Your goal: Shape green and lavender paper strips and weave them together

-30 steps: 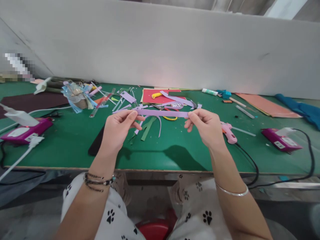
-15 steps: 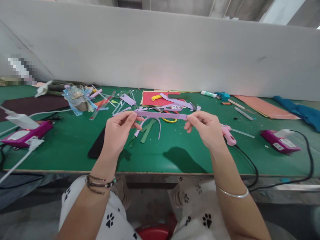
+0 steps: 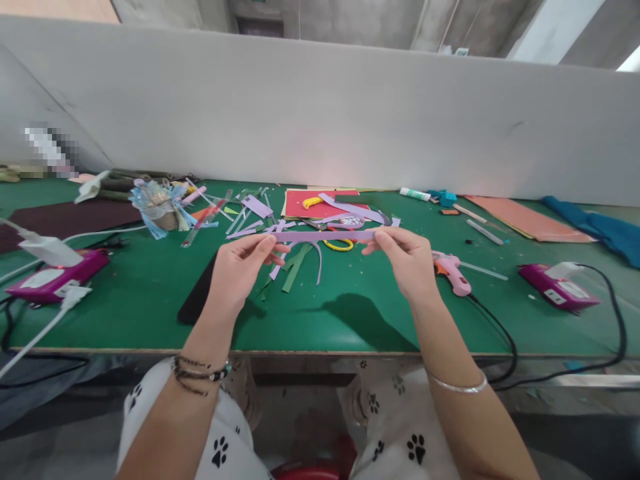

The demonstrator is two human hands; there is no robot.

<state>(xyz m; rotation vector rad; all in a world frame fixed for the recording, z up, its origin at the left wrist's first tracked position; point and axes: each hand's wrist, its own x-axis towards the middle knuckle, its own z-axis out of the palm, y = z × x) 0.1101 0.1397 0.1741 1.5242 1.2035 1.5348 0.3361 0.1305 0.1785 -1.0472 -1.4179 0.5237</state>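
A narrow purple paper strip point(image 3: 323, 236) is stretched level above the green table, held at both ends. My left hand point(image 3: 244, 263) pinches its left end between thumb and index finger. At the other end, my right hand point(image 3: 404, 259) grips it the same way. Just beyond the strip lie scissors with yellow handles point(image 3: 339, 245), partly hidden by it. Below it, a curved thin purple strip and green paper strips point(image 3: 297, 268) rest on the table. Close to my right wrist is a pink glue gun point(image 3: 454, 273) with a glue stick in its back.
Red paper sheets point(image 3: 295, 205) lie at the back with a yellow-handled cutter point(image 3: 313, 202). A black phone-like slab point(image 3: 193, 300) is beside my left forearm. Purple power strips point(image 3: 557, 288) with cables sit at both sides. A bundle of blue strands point(image 3: 155, 203) and orange paper point(image 3: 530, 217) stand farther out.
The view has tilted slightly upward. My right hand has come in a little toward the left, and the strip stays held between both hands.
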